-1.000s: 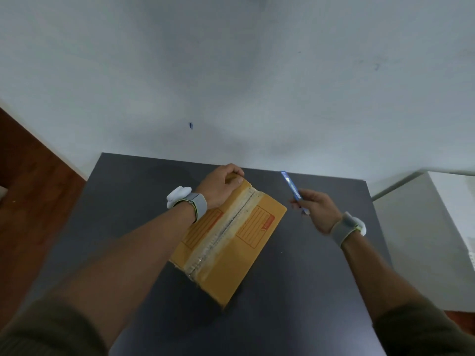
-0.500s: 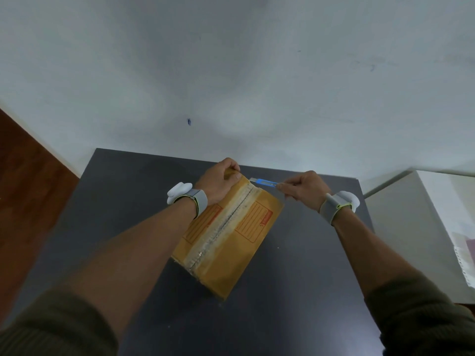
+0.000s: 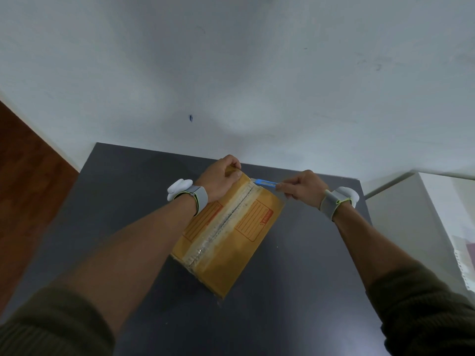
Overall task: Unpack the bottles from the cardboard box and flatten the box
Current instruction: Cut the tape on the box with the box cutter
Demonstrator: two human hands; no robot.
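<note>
Fingers [image 3: 232, 170] of the left hand [image 3: 218, 179] curl over the far left corner of the cardboard box [image 3: 228, 235], gripping its edge, while the right hand [image 3: 303, 187] pinches the handle of a slim blue utility knife [image 3: 264, 183] between thumb and bent fingers. The knife lies nearly level, its tip pointing left and touching the far end of the box's centre seam.

The box is a flat-topped oblong of smooth yellow-brown card, printed with red-lined address panels on both top flaps. A strip of clear, wrinkled, glossy tape [image 3: 221, 224] runs the whole length of the seam, and the flaps are closed. The box's long axis runs diagonally, from near left to far right, with its nearest corner pointing toward the person.

It sits near the middle of a matte dark grey table [image 3: 123, 196], toward the far side. Bare tabletop surrounds it on the left, right and near sides; the far corner under the left hand lies close to the table's far edge, which meets a pale wall [image 3: 231, 73]. Grey wristbands [image 3: 200, 197] with white pods wrap both wrists, and ribbed olive sleeves [image 3: 51, 327] are pushed up the forearms.
</note>
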